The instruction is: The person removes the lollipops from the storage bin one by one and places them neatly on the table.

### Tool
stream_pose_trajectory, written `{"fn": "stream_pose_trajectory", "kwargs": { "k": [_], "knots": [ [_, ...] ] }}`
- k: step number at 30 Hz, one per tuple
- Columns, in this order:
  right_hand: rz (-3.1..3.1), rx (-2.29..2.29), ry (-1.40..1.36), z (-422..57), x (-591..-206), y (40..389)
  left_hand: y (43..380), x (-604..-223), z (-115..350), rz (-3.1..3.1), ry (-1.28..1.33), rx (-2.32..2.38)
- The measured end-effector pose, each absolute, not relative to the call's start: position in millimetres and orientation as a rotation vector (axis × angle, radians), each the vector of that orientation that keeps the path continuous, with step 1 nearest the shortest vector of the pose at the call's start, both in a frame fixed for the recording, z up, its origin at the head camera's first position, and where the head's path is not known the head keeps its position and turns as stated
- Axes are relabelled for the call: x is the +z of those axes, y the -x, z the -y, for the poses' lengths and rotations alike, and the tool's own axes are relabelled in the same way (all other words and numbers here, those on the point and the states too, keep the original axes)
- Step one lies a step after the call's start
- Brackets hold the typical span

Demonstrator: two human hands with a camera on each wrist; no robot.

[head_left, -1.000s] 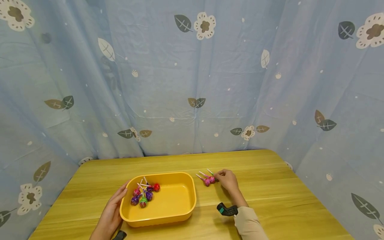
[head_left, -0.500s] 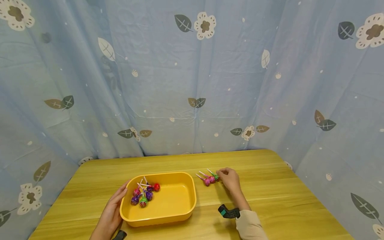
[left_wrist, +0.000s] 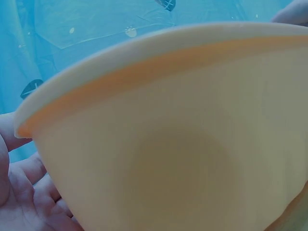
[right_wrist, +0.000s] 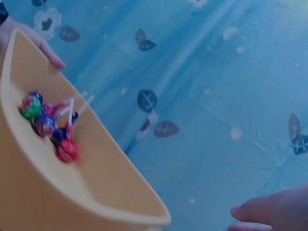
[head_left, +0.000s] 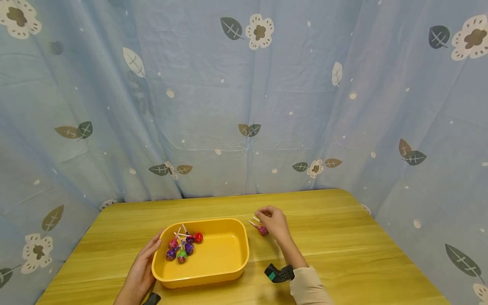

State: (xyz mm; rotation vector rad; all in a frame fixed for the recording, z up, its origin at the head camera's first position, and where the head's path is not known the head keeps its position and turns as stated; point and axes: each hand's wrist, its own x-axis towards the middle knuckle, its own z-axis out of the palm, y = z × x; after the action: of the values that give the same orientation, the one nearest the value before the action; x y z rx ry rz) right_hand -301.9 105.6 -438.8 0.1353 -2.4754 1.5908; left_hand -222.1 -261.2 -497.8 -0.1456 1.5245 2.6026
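In the head view my left hand (head_left: 140, 269) holds the left side of a yellow plastic basin (head_left: 206, 277), its fingers along the outer wall near the rim. The basin's left part contains several wrapped lollipops: purple, pink, a green one (head_left: 181, 256) and a red one (head_left: 198, 237). My right hand (head_left: 275, 223) hovers over the lollipops on the table, right of the basin. One pink lollipop (head_left: 263, 231) shows beside it; the others there are largely hidden. The right wrist view shows its fingers (right_wrist: 269, 209) extended and apart, with nothing visible between them.
The basin stands on a yellow wood-grain table (head_left: 343, 237). A blue curtain (head_left: 213, 97) with flowers and leaves hangs behind and at both sides. A black device (head_left: 279, 273) is worn on the right wrist.
My right hand first drew slightly right, uncovering a green lollipop on the table, then moved left above the lollipops, hiding most of them. The left hand and the basin stay put.
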Motion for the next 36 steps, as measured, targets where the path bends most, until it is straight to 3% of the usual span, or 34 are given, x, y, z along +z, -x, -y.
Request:
{"fn": "stream_pose_trajectory", "kwargs": {
  "k": [12, 36],
  "knots": [
    [2.441, 1.770, -0.384, -69, -433, 294, 223, -494, 259, -1.532, 0.221, 2.574],
    [2.584, 1.762, -0.583, -4, -424, 305, 223, -489, 261, -1.503, 0.209, 2.562]
  ]
}}
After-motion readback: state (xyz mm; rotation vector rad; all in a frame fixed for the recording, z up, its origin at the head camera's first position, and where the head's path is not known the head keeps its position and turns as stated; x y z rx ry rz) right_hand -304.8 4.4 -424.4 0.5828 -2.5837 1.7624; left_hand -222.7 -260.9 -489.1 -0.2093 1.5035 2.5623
